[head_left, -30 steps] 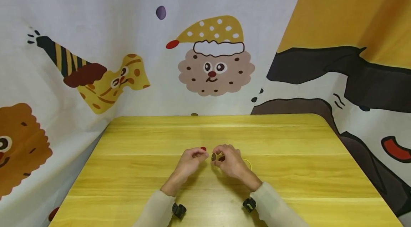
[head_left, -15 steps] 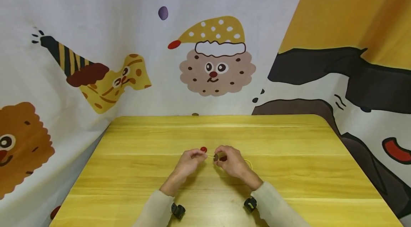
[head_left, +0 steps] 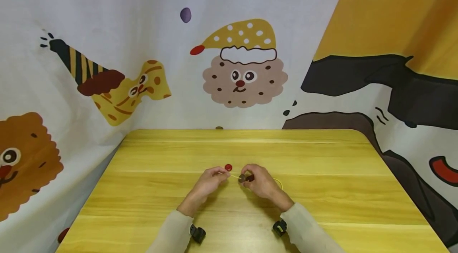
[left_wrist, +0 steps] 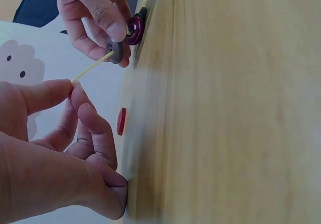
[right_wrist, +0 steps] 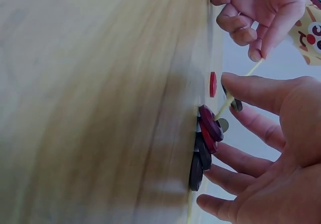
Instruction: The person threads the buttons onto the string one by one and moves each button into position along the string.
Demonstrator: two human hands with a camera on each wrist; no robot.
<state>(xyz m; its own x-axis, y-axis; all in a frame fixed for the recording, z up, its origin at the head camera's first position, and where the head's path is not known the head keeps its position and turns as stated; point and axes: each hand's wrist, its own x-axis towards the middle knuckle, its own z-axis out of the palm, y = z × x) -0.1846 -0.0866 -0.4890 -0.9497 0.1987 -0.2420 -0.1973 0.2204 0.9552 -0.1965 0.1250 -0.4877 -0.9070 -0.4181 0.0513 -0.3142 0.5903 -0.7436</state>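
My left hand [head_left: 209, 180] pinches the end of a thin yellow string [left_wrist: 93, 68] between thumb and forefinger. From there the string runs taut to a grey-brown button [left_wrist: 116, 52], passing through it. Thumb and fingers of my right hand [head_left: 264, 184] pinch this button by its edge. Behind it on the string, in the right wrist view, a dark red button [right_wrist: 210, 123], a red one [right_wrist: 207, 139] and black ones [right_wrist: 196, 171] lie in a row at the table. The string's far part [head_left: 280, 183] curves out beyond my right hand.
A loose red button [head_left: 228, 167] lies on the wooden table [head_left: 322, 157] just beyond my left fingertips. Behind the table hangs a white cloth [head_left: 154, 26] with cartoon prints. A dark camera is strapped to each wrist.
My hands have drawn slightly apart, and a length of yellow string now shows between my left fingertips and the grey-brown button. The loose red button is more fully in view.
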